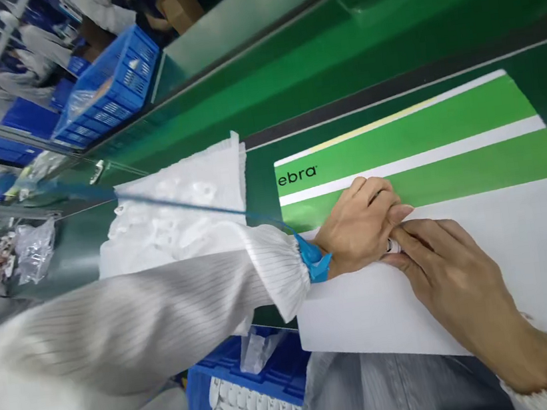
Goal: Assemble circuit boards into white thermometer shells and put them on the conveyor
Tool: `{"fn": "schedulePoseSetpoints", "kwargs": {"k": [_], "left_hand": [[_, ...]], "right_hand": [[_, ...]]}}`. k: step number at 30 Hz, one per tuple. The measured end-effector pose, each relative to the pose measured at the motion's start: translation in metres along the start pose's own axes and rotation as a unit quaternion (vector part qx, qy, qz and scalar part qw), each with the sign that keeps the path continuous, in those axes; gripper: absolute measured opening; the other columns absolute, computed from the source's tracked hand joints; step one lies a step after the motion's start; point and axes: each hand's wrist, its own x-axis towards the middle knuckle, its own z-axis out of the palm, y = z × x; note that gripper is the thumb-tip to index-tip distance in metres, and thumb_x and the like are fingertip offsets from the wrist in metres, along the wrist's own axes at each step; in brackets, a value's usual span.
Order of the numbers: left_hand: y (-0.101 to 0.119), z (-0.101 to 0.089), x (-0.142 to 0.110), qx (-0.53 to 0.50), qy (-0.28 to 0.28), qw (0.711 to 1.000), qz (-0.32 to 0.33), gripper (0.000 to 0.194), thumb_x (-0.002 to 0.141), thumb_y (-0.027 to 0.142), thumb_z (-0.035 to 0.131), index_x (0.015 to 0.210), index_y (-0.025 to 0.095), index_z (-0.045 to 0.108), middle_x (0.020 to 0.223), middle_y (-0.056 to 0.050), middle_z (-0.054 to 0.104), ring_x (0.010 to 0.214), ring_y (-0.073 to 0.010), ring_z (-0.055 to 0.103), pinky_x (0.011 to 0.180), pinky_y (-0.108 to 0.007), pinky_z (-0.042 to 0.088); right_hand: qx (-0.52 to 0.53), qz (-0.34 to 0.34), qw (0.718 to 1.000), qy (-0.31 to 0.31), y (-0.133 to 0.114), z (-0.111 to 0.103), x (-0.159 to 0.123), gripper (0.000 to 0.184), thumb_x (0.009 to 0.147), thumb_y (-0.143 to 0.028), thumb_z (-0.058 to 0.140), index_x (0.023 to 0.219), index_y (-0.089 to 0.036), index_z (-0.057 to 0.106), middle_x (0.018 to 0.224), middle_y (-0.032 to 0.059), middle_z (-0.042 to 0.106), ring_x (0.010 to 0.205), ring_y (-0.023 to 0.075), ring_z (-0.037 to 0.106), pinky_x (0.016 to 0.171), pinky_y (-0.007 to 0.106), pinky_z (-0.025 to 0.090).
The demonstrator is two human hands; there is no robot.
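My left hand [364, 223] and my right hand [449, 276] meet over a green and white board [499, 236] printed "ebra". Between their fingers is a small white part [393, 246], mostly hidden by the fingers. The left fingers are curled and the right thumb and forefinger close on the part from the other side. A blue strap [315, 259] with a cord circles my left wrist. To the left of the board lies a stack of white sheets [181, 190] with several small white pieces on it.
A blue crate [248, 376] below the bench edge holds rows of white parts. Across the green belt [285, 62], a blue basket [109, 85] stands at the upper left. Co-workers in white sit beyond. A clear plastic bag [36, 250] lies at the left.
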Motion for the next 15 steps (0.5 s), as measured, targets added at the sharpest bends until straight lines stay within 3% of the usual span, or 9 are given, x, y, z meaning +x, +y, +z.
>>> {"fn": "schedulePoseSetpoints", "kwargs": {"k": [4,11,15], "left_hand": [[0.003,-0.019,0.006,-0.002,0.001,1.000,-0.002,0.034,0.103,0.031,0.027,0.088,0.018,0.055,0.098,-0.010,0.057,0.099,-0.0215,0.052,0.093,-0.039,0.046],[-0.016,0.017,0.007,-0.035,-0.013,0.998,-0.055,0.038,0.103,0.035,0.026,0.077,0.019,0.049,0.083,-0.004,0.052,0.081,-0.0168,0.049,0.082,-0.032,0.046],[-0.017,0.010,0.009,-0.103,-0.007,0.991,-0.079,0.047,0.102,0.045,0.026,0.076,0.018,0.055,0.078,-0.002,0.054,0.075,-0.0149,0.051,0.073,-0.030,0.044]], "right_hand": [[0.004,0.023,1.000,0.010,-0.005,-0.013,0.015,0.026,0.094,-0.017,0.056,0.119,-0.015,0.058,0.104,0.0116,0.064,0.092,0.0258,0.055,0.086,0.041,0.047],[0.039,0.004,0.996,-0.076,0.019,0.005,-0.006,0.035,0.094,-0.006,0.049,0.129,-0.012,0.053,0.111,0.0102,0.063,0.097,0.0221,0.054,0.081,0.036,0.052],[0.035,0.038,0.998,-0.048,0.025,0.004,-0.008,0.025,0.095,-0.011,0.050,0.117,-0.014,0.061,0.103,0.0081,0.066,0.092,0.0220,0.058,0.076,0.037,0.052]]}}
